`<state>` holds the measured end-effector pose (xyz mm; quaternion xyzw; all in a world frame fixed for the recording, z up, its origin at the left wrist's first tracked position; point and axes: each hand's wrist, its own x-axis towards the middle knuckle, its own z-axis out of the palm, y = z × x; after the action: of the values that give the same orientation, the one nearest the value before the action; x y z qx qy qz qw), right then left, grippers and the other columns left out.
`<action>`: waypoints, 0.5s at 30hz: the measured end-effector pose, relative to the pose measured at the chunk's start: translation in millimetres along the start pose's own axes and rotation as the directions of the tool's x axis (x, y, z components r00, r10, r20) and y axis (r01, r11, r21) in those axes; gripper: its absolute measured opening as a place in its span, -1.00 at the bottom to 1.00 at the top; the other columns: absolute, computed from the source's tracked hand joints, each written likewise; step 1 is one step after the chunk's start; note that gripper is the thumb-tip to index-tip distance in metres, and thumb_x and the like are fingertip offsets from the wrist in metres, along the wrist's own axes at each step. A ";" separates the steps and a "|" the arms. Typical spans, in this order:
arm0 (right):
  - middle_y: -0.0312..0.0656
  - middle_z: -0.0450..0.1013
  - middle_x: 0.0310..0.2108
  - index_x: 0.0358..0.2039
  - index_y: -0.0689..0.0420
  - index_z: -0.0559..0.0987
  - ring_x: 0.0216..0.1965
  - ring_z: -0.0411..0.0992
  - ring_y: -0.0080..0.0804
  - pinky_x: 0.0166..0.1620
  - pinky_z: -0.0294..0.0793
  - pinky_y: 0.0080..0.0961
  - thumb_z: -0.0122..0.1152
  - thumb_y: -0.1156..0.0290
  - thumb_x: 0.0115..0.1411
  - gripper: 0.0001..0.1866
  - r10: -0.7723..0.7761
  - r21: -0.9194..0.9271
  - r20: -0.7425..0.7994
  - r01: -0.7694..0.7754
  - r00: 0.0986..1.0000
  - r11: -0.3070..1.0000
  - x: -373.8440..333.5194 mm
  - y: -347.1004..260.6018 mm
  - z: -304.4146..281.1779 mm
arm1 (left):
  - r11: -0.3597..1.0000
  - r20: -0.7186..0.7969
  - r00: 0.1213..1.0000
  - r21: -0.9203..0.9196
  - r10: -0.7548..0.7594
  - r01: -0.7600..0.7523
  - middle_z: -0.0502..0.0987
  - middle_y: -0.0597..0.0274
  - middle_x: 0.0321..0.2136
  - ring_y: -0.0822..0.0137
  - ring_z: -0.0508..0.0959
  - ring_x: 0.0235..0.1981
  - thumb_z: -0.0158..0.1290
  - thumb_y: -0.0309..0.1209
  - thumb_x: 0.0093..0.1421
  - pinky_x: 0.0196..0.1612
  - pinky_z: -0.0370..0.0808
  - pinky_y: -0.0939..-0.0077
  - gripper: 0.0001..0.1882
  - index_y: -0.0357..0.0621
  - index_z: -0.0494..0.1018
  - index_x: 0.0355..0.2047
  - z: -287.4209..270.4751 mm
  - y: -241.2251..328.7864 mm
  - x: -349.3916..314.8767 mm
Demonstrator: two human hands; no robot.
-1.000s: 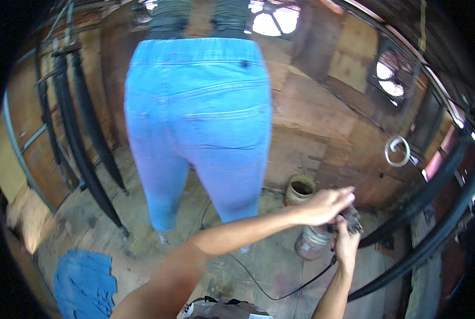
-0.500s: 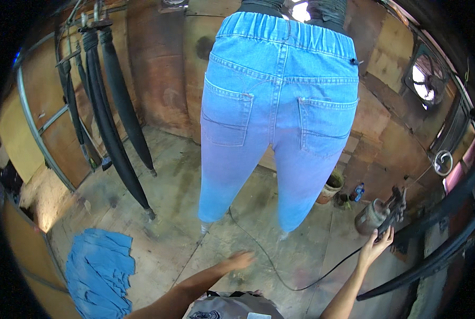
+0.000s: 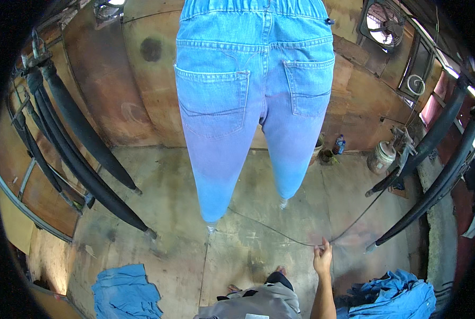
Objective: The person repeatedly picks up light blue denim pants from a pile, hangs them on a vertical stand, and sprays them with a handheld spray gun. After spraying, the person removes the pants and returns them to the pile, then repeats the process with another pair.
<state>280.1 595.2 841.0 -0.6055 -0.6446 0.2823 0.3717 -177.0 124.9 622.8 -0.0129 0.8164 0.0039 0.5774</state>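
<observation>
A pair of blue jeans [image 3: 221,106] hangs upright in front of me, its back facing me, pulled over a form with clear tips below the hems. The seat and thighs look purplish. My right hand [image 3: 323,258] is low at the right of centre, fingers curled at a thin dark hose [image 3: 354,220], which bends at the fingertips. Beyond it, a spray gun [image 3: 402,141] with a grey metal pot [image 3: 382,157] hangs beside the black tubes at the right. My left hand is out of view.
Black leg-shaped tubes [image 3: 83,154] hang at the left, and others [image 3: 429,196] at the right. Blue cloth lies in piles at the lower left [image 3: 126,292] and lower right [image 3: 397,297]. A bottle [image 3: 339,144] stands by the back wall, below a fan [image 3: 384,24].
My right hand has left the spray gun and come down and left to the hose. My left hand has gone out of view. The view has shifted, with more of the right side showing.
</observation>
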 end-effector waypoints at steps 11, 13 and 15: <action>-0.02 0.45 0.07 0.28 0.24 0.33 -0.03 0.53 -0.18 0.03 0.53 -0.23 0.10 0.06 0.39 -0.38 0.096 0.492 0.408 -0.307 0.908 0.814 167.3 -76.5 81.2 | 0.070 -0.489 0.762 -0.821 0.425 -0.566 0.48 -0.07 0.04 0.15 0.54 -0.09 -0.18 0.05 0.42 -0.09 0.58 0.28 -0.37 -0.24 0.27 0.22 -42.5 381.3 -0.3; 0.02 0.38 0.16 0.33 0.20 0.29 0.07 0.48 -0.14 0.06 0.51 -0.17 0.04 -0.01 0.41 -0.34 0.190 0.460 0.471 -0.423 0.861 0.781 192.2 -75.5 111.2 | -0.065 -0.442 0.785 -0.884 0.434 -0.462 0.34 -0.11 0.21 0.06 0.47 0.07 -0.27 0.22 0.40 0.06 0.52 0.17 -0.23 -0.14 0.15 0.35 -72.6 433.7 -36.1; 0.04 0.32 0.22 0.37 0.17 0.22 0.13 0.41 -0.06 0.15 0.45 -0.10 -0.07 -0.07 0.43 -0.30 0.261 0.479 0.526 -0.536 0.809 0.695 211.3 -63.9 138.1 | -0.111 -0.437 0.756 -0.890 0.488 -0.443 0.26 -0.15 0.28 -0.03 0.37 0.20 -0.33 0.31 0.36 0.17 0.42 0.07 -0.13 -0.10 0.03 0.41 -82.9 448.4 -67.7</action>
<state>132.2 809.5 844.1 -0.5059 -0.4313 0.6720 0.3261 -244.0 572.5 710.5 -0.1036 0.5362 0.7420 0.3889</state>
